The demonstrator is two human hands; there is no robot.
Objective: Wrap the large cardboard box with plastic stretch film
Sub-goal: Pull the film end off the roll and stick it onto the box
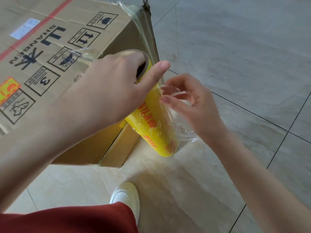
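Note:
The large cardboard box [50, 39] with black handling symbols fills the upper left; its near side flap hangs open. A yellow roll of stretch film [156, 132] with red print stands upright on the floor against the box's corner. My left hand [114, 88] grips the roll's top, fingers inside the cardboard core, thumb outside. My right hand [190, 101] pinches the loose clear film [175, 95] peeling off the roll's right side. A strip of film [143, 31] runs up along the box's right edge to its far corner.
Grey floor tiles [235, 47] with dark joints spread to the right; paler cream tiles lie near me. My white shoe [126, 195] and red trouser leg [75, 219] are at the bottom, close to the box's open flap [117, 152].

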